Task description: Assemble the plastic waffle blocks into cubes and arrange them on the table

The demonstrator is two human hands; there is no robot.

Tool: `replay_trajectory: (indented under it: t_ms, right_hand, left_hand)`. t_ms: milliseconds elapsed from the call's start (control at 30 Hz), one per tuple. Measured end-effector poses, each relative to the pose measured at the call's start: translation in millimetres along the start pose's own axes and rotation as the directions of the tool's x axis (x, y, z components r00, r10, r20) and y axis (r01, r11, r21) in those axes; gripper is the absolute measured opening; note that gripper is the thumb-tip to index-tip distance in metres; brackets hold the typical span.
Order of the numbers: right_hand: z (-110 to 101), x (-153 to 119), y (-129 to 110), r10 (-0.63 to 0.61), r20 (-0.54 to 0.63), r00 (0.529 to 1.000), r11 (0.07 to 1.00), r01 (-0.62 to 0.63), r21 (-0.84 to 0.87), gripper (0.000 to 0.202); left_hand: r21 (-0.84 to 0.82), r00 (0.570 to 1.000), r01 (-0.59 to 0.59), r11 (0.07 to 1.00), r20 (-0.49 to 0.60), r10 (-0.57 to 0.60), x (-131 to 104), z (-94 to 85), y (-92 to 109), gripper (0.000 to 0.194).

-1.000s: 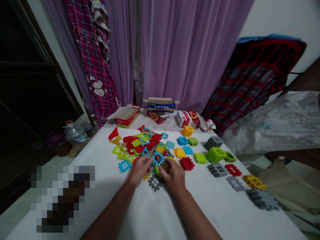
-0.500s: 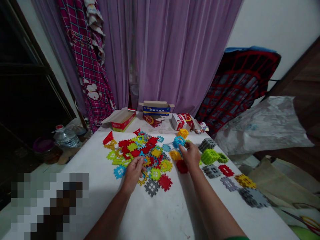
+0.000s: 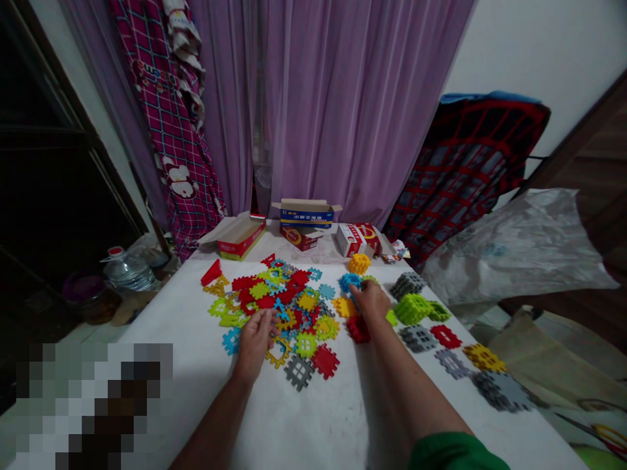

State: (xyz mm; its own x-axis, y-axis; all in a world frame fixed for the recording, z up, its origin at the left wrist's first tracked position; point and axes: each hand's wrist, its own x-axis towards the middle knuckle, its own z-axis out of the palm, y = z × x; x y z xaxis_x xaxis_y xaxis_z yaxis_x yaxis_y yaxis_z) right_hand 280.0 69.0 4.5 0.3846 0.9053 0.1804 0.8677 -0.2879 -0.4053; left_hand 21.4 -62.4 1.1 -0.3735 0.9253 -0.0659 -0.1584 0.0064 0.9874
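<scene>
My right hand (image 3: 371,301) has its thumb and fingertips closed on a small stack of blue toothed plastic building tiles (image 3: 349,282). Orange-yellow tiles (image 3: 344,307) and a dark red stack (image 3: 358,329) lie just below it, partly behind the hand. My left hand (image 3: 255,339) is at the lower left edge of a loose pile of mixed tiles, its fingers curled together. Whatever is between those fingertips is hidden. Near it are a blue tile (image 3: 231,341), a yellow tile frame (image 3: 279,353), a grey window tile (image 3: 299,372) and a red tile (image 3: 326,361).
Sorted stacks stand along the right of the white table (image 3: 304,431): grey (image 3: 407,284), lime green (image 3: 412,309), yellow (image 3: 484,358) and more grey (image 3: 504,390). Open cardboard boxes (image 3: 241,237) line the back, before purple curtains. A clear plastic bag (image 3: 519,248) hangs at the right.
My left hand has drawn back slightly to the left, away from the blue piece in the pile. The right hand stays at the blue stack, shifted very little.
</scene>
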Motion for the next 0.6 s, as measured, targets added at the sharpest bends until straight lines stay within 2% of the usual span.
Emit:
replay_trajectory:
  t_ms: [167, 300, 467, 600]
  right_hand:
    - [0, -3, -1, 0.002, 0.014, 1.0, 1.0, -0.002, -0.016, 0.046]
    - [-10, -6, -1, -0.001, -0.004, 1.0, 1.0, 0.001, -0.016, 0.045]
    - [-28, -22, 1, -0.053, -0.037, 0.998, 0.998, 0.053, 0.022, 0.032]
    - [-25, -53, 5, -0.15, -0.164, 0.975, 0.968, 0.179, 0.176, 0.028]
  left_hand:
    - [0.017, 1.0, 0.001, 1.0, -0.008, -0.001, 0, -0.3, 0, 0.064]
    - [0.045, 0.998, -0.04, 0.998, -0.038, 0.041, 5, -6.7, 4, 0.063]
    - [0.206, 0.961, -0.151, 0.967, -0.198, 0.192, 25, -41.0, 12, 0.054]
    - [0.433, 0.931, -0.1, 0.896, -0.276, 0.237, 30, -73.4, 14, 0.04]
